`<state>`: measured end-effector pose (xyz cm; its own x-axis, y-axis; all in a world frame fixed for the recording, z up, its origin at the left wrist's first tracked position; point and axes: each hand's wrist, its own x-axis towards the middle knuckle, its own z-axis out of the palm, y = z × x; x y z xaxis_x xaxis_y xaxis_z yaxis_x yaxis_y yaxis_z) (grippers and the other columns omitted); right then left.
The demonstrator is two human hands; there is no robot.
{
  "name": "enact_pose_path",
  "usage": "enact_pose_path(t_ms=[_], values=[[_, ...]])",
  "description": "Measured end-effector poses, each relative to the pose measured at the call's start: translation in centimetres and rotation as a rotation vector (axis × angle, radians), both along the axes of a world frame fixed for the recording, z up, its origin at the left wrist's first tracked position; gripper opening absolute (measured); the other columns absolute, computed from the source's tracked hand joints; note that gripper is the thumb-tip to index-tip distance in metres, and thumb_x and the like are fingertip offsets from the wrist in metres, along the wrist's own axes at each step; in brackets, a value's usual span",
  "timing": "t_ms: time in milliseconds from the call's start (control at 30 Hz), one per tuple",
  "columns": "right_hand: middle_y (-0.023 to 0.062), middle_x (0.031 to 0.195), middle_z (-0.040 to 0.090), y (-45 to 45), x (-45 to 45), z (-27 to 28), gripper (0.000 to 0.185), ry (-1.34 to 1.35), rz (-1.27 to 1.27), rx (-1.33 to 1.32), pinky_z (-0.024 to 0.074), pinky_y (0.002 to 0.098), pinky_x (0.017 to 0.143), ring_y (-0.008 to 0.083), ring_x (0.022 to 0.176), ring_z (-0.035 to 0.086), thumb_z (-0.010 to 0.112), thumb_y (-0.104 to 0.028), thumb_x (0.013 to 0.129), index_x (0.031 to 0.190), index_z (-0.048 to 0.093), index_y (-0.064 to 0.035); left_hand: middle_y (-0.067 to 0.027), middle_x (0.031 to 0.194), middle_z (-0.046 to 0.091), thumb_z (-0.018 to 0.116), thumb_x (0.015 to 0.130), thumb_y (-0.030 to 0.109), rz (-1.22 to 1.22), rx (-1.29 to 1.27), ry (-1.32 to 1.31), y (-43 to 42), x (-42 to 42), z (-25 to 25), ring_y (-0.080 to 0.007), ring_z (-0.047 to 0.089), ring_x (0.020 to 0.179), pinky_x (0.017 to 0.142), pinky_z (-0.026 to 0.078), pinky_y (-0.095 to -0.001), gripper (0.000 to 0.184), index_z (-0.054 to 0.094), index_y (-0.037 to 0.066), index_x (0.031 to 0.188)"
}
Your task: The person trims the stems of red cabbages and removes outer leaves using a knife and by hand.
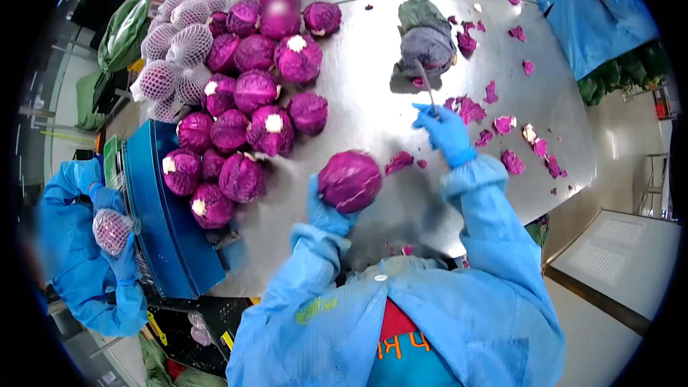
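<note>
Head view: left hand (pixel 330 216) cups the red cabbage (pixel 350 181) in its palm, best held level; to its right, right hand (pixel 448 136) grips the knife (pixel 427 84), blade best angled away.

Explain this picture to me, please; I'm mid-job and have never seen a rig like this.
There is no robot here. One camera, worn on a person's head, looks forward and down at their two blue-gloved hands. The left hand holds a purple cabbage. The right hand holds a knife, its blade reaching toward a darker cabbage with loose outer leaves. On the metal table lie a group of purple cabbages and, to the right, leaf scraps. Net-wrapped heads are piled at the upper left. At the far left, a co-worker holds another netted head.
</note>
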<state>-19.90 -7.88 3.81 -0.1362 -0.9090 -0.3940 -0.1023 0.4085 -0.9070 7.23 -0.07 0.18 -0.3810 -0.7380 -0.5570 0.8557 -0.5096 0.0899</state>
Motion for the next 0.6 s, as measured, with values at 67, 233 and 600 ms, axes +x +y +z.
enact_pose_path(t_ms=[67,233,600], values=[[0.0038,0.089,0.07,1.4,3.5,2.9,0.033,-0.223,0.106,-0.016,0.0381,0.0188,0.045,0.0028,0.048,0.044,0.059,-0.021,0.092,0.122,0.064,-0.0078,-0.0126,0.145,0.041,0.061,0.077,0.065,0.111,-0.075,0.032,0.8,2.4,0.5,-0.0393,0.043,0.129,0.097,0.04,-0.0688,0.085,0.037,0.018,0.143],[0.0041,0.119,0.061,5.6,14.4,-6.2,0.045,-0.733,0.29,0.233,0.0524,0.0242,0.072,0.0092,0.083,0.059,0.06,-0.028,0.094,0.136,0.053,-0.0128,-0.0126,0.145,0.04,0.064,0.075,0.065,0.238,-0.177,0.063,2.7,6.7,1.8,-0.0404,0.042,0.13,0.099,0.038,-0.0696,0.085,0.038,0.02,0.142],[0.0005,0.091,0.063,7.6,4.2,-8.2,0.042,-0.317,-0.276,-0.128,0.0437,0.0188,0.055,0.0029,0.068,0.053,0.056,-0.027,0.096,0.133,0.053,-0.0091,-0.0126,0.141,0.045,0.062,0.077,0.063,0.243,0.012,0.11,3.8,6.2,-0.1,-0.0441,0.042,0.128,0.094,0.045,-0.0641,0.081,0.04,0.019,0.141]])
